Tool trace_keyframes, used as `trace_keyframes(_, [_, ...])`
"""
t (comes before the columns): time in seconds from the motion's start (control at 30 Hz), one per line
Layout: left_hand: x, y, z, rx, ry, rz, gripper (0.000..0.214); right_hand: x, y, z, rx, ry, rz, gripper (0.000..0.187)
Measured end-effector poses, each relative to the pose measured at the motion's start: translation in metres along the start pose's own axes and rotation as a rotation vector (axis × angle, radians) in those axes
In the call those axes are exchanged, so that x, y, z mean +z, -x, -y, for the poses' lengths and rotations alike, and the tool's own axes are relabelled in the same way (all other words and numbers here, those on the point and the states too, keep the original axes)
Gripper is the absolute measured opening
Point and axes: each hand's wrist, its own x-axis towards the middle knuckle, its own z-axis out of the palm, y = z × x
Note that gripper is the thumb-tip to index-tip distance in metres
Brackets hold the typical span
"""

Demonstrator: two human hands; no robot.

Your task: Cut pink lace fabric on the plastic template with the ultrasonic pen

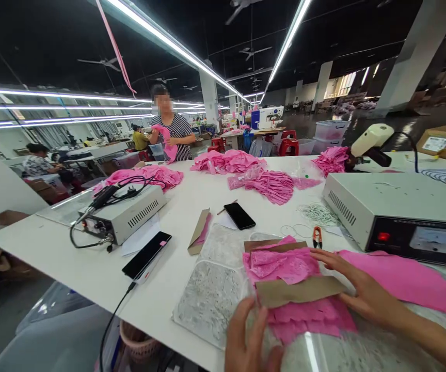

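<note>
Head view. The left hand (pixel 248 336), at the bottom of the frame right of centre, is slightly blurred; its fingers are parted and loosely bent, and no object is seen in its grasp. It is near the left end of a brown card strip (pixel 298 291); contact cannot be confirmed. The right hand (pixel 370 287), lower right, is spread with fingers extended, the fingertips at the right edge of the pink fabric stack (pixel 285 263) and the thumb by the strip's right end; no firm grip is evident.

The stack is located in the lower frame, right of centre, between the hands, with the strip lying across it. Below it is a grey mat (pixel 207 289) on the white table (pixel 184 204). A flat pink piece (pixel 404 279) lies at lower right, partly behind the right forearm. Orange-handled snips (pixel 317 237) lie just above the right hand, near white elastic loops (pixel 321 214).

A black phone (pixel 239 215) lies at centre. One metal control box (pixel 124 212) stands at left, another unit (pixel 401 196) at right, its red switch visible. Upper left of centre, a co-worker (pixel 174 129) in a striped top holds pink cloth (pixel 170 147).
</note>
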Motion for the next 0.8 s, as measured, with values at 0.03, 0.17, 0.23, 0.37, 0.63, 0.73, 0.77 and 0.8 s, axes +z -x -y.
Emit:
trace_keyframes(0.03, [0.007,-0.018,-0.005,0.081,-0.035,-0.006,0.072,0.0,-0.005,-0.001,0.034,-0.038,0.017,0.064])
trace_keyframes(0.17, [0.025,-0.07,-0.013,0.179,-0.151,0.16,0.099,0.007,-0.027,-0.005,0.09,-0.118,0.071,0.067])
trace_keyframes(0.23, [0.027,-0.079,-0.009,0.141,-0.145,0.251,0.099,0.007,-0.035,-0.004,0.063,-0.084,0.101,0.066])
trace_keyframes(0.37, [0.025,-0.077,0.008,0.111,-0.095,0.306,0.091,-0.001,-0.048,0.002,0.054,-0.063,0.145,0.075])
trace_keyframes(0.63, [0.016,-0.102,0.02,-0.095,0.066,0.172,0.086,-0.001,-0.07,0.0,0.131,-0.23,0.232,0.106])
trace_keyframes(0.73, [0.013,-0.123,0.021,-0.282,0.246,0.25,0.096,0.008,-0.072,-0.003,0.158,-0.276,0.199,0.099])
trace_keyframes(0.77, [0.011,-0.127,0.021,-0.317,0.302,0.267,0.094,0.012,-0.072,-0.002,0.159,-0.274,0.178,0.094])
trace_keyframes(0.8, [0.009,-0.13,0.022,-0.341,0.347,0.276,0.092,0.015,-0.071,0.001,0.154,-0.276,0.165,0.088])
